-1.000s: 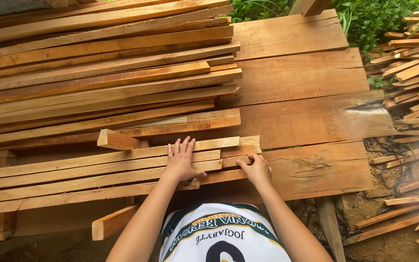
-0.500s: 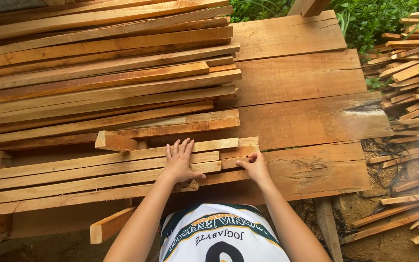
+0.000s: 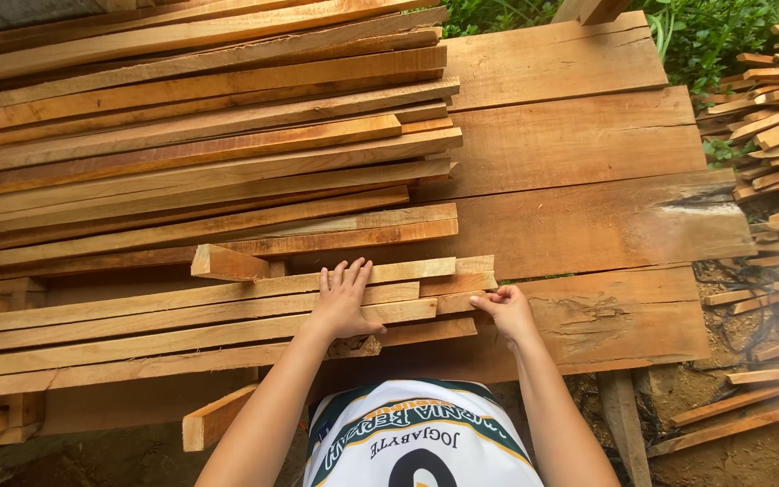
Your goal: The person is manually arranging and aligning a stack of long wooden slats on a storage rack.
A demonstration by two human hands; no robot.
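My left hand (image 3: 344, 298) lies flat, fingers spread, on top of a near row of long thin wooden slats (image 3: 182, 311) that run left to right. My right hand (image 3: 504, 308) grips the right end of one of these slats, fingers curled over its end where it rests on a wide plank. Both forearms reach out from the bottom of the view.
A tall stack of long slats (image 3: 200, 126) fills the left and back. Wide planks (image 3: 579, 144) form the platform underneath. A short wood block (image 3: 227, 263) sits on the near row. A heap of offcut strips (image 3: 773, 126) lies at the right, on dirt.
My hands stay on the near slats; the right hand has shifted slightly right at the slat ends. The view has barely moved.
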